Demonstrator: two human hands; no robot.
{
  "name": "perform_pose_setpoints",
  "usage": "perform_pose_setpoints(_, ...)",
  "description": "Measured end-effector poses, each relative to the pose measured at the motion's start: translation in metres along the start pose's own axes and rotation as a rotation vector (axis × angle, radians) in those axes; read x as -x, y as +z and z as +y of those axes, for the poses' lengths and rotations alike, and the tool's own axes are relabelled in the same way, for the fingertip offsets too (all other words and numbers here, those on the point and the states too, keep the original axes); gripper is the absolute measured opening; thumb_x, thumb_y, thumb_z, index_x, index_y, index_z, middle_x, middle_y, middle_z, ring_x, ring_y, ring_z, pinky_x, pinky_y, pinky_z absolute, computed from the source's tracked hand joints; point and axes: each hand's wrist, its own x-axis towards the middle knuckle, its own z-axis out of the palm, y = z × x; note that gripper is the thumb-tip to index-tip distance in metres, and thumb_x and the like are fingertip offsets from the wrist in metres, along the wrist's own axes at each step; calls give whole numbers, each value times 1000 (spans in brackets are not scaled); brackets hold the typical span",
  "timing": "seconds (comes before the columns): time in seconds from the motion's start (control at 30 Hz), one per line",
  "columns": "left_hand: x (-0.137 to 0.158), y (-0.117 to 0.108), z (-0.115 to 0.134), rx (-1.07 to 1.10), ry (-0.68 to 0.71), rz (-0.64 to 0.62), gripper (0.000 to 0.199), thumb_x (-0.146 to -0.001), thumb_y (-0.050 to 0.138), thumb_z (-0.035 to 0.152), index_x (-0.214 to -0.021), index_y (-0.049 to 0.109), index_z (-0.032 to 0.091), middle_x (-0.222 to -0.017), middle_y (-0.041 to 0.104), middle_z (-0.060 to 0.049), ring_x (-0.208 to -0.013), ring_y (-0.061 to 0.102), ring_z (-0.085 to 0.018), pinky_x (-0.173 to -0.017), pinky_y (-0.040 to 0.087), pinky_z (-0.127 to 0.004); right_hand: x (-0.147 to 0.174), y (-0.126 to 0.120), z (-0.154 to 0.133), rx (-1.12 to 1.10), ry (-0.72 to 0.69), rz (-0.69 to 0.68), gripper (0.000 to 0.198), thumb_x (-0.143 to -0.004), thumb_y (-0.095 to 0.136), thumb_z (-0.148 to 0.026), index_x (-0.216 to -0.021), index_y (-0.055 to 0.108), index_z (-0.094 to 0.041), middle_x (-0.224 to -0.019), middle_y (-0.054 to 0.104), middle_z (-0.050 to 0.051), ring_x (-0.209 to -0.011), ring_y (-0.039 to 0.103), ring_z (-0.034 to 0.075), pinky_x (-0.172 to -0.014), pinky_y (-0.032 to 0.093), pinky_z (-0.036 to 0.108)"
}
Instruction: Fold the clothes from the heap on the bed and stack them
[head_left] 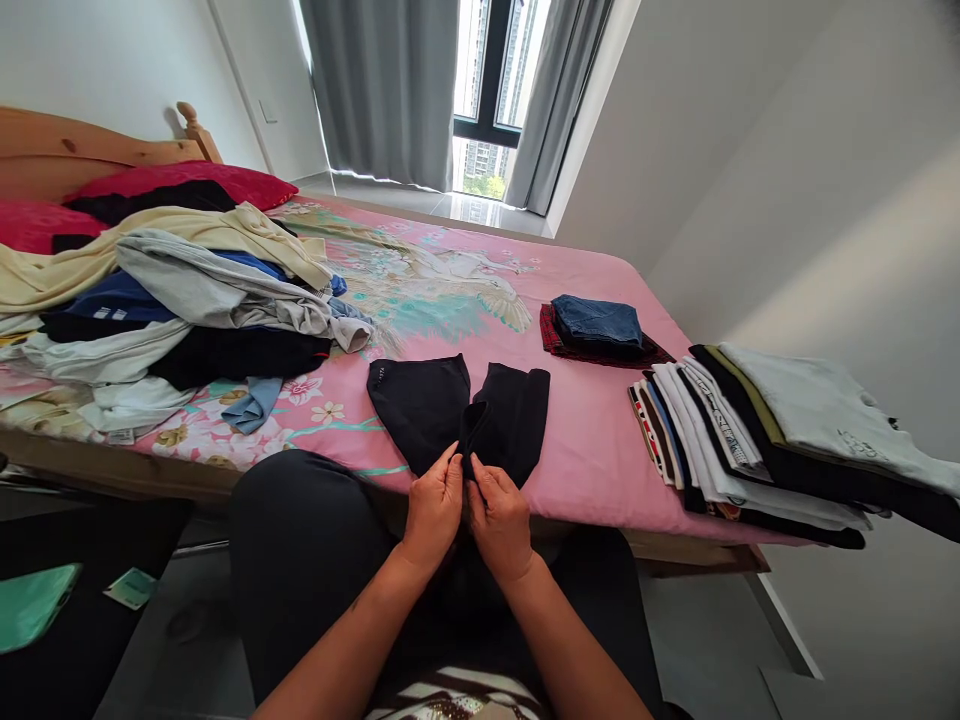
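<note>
One black garment [422,405] lies at the near edge of the pink-sheeted bed [581,440], its two panels fanned out away from the person, small pale lettering at the far corner of the left one. Its gathered middle stands up in a fold between the two hands: the left hand [433,508] and the right hand [501,515] both pinch it, thumbs and forefingers nearly meeting, the cloth rising just beyond the fingertips. The hands hide part of its near end. To the left, near the garment, spreads one loose heap of clothes [225,290], too tangled to count, with one light blue piece [253,405] at its front. To the right are two folded piles: a small one with blue denim [596,318] over red plaid cloth [551,335], and a taller, leaning stack [750,430] topped by one pale grey piece [817,400]. Farther off stand one wooden headboard [97,138] and two grey curtains [386,90] flanking a window [487,80].
</note>
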Motion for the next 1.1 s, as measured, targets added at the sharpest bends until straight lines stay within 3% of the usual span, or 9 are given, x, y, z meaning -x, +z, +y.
perform_pose_setpoints(0.2, 4, 2, -1, 37, -7, -14, 51, -91, 42, 44, -130, 52, 12, -127, 59, -11, -118, 55, -22, -103, 42, -36, 3, -2, -6, -30, 53, -25, 39, -93, 38, -24, -128, 55, -17, -99, 62, 12, -91, 58, 20, -84, 49, 36)
perform_pose_setpoints(0.3, 6, 3, -3, 38, -25, -25, 55, -86, 52, 43, -134, 48, 14, -126, 60, -10, -114, 58, -22, -101, 45, -35, 6, -2, -6, -189, 89, -44, 36, -92, 39, -25, -121, 60, -17, -99, 61, 11, -95, 57, 19, -88, 47, 36)
perform_pose_setpoints(0.37, 8, 3, -6, -5, 7, -26, 50, -88, 50, 37, -132, 50, 14, -126, 60, -10, -114, 58, -21, -101, 46, -36, 8, -2, -4, -377, 207, -51, 34, -91, 41, -28, -113, 63, -16, -102, 61, 10, -98, 57, 19, -90, 46, 35)
perform_pose_setpoints(0.43, 11, 4, -8, -86, 127, -43, 45, -88, 48, 29, -131, 51, 15, -128, 59, -9, -117, 56, -21, -102, 45, -36, 8, -3, -1, -603, 460, -16, 32, -89, 43, -36, -105, 63, -15, -97, 62, 8, -91, 59, 18, -83, 50, 32)
perform_pose_setpoints(0.53, 19, 7, -10, -244, 395, -95, 47, -86, 45, 17, -133, 49, 19, -134, 53, -8, -122, 52, -20, -103, 45, -36, 4, -10, 1, -888, 829, 85, 34, -85, 50, -48, -98, 57, -17, -79, 58, 2, -69, 57, 14, -58, 50, 25)
perform_pose_setpoints(0.63, 29, 13, -12, -399, 602, -154, 49, -84, 41, 9, -131, 50, 20, -135, 51, -8, -118, 55, -20, -97, 50, -35, -1, -20, 1, -1043, 977, 126, 37, -81, 56, -53, -92, 54, -18, -79, 59, 1, -67, 57, 13, -51, 47, 22)
perform_pose_setpoints(0.73, 38, 19, -15, -484, 730, -189, 47, -84, 39, 7, -126, 55, 19, -132, 55, -9, -116, 57, -21, -95, 52, -36, -2, -28, 1, -1152, 1058, 151, 36, -76, 64, -48, -92, 55, -18, -93, 64, 4, -79, 62, 17, -59, 53, 26)
perform_pose_setpoints(0.93, 56, 25, -21, -569, 843, -285, 45, -83, 39, 4, -121, 60, 16, -130, 57, -8, -116, 57, -23, -95, 52, -37, 5, -29, 14, -1137, 1271, 370, 44, -67, 74, -40, -100, 60, -15, -109, 65, 7, -103, 62, 19, -85, 54, 28)
perform_pose_setpoints(1.1, 62, 28, -27, -589, 856, -345, 45, -83, 39, 5, -120, 60, 17, -129, 57, -8, -114, 58, -23, -93, 53, -37, 15, -24, 27, -951, 1283, 407, 42, -76, 62, -52, -98, 62, -17, -111, 66, 8, -105, 62, 20, -80, 57, 30)
